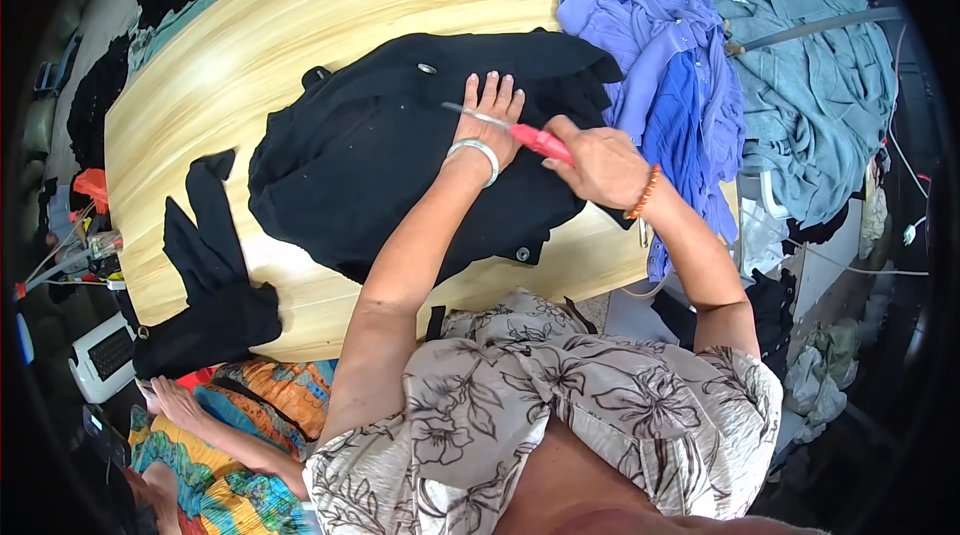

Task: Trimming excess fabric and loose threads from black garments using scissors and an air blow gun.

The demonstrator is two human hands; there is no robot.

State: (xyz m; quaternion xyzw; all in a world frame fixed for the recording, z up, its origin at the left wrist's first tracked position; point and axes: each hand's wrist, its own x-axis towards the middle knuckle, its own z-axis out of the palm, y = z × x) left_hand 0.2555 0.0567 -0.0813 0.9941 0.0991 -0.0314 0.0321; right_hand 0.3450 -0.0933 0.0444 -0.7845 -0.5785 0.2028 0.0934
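Observation:
A black garment (370, 135) lies spread in the middle of the wooden table, with a metal button on its upper part and another near its lower edge. Flat on the cloth rests my left hand (491, 110), fingers stretched out, a pale bangle at the wrist. My right hand (600, 163) is closed around the handle of a red-handled tool (543, 142) with a slim, slightly curved metal blade. The blade passes over the back of my left hand, its tip pointing left above the cloth. Whether it has one blade or two cannot be made out.
Purple garments (650, 45) and a grey-green cloth pile (800, 85) lie to the right, with a grey bar (820, 27) across the pile. Black fabric pieces (215, 285) hang at the table's left corner, near another person's hand (180, 405).

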